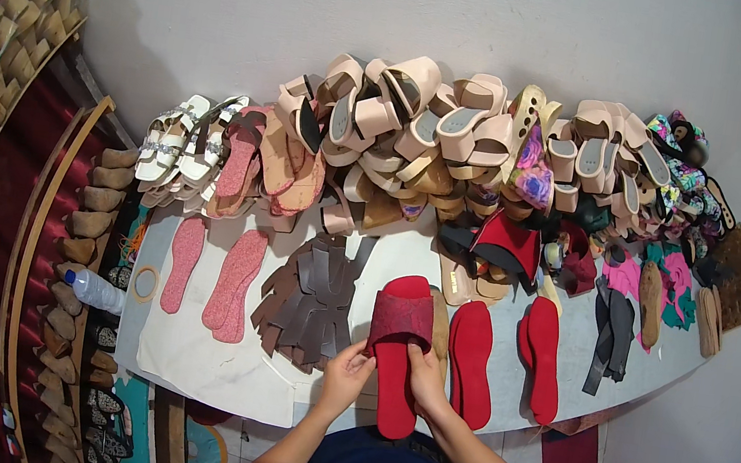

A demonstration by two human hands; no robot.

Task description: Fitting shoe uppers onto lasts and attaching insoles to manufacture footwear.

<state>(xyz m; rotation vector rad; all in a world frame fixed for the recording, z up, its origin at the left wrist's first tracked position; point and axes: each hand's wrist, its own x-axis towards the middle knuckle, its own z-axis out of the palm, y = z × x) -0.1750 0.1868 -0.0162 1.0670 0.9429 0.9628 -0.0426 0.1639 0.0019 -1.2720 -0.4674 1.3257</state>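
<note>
In front of my body I hold up a red slide sandal [394, 393] with a wide, darker patterned strap across its front. My left hand [348, 380] pinches the left edge of the strap with its fingertips. At the opposite edge, my right hand [426, 384] grips the sandal, its thumb on the sole by the strap's opening. A tan sole shape [441, 324] is partly hidden behind the sandal. Just right of my hands lies a pair of red insoles [472, 367], with another red pair [542, 363] farther right. Dark brown cut strap pieces [318, 296] are heaped to the left.
Pink speckled insoles [232, 292] lie on the table [188, 362]. Piled beige heeled sandals [472, 132] line the wall, with white sandals [177, 145] at left. Left of the table are a bottle [93, 290] and racked wooden shoe lasts [94, 224]. Grey strips [608, 339] lie right.
</note>
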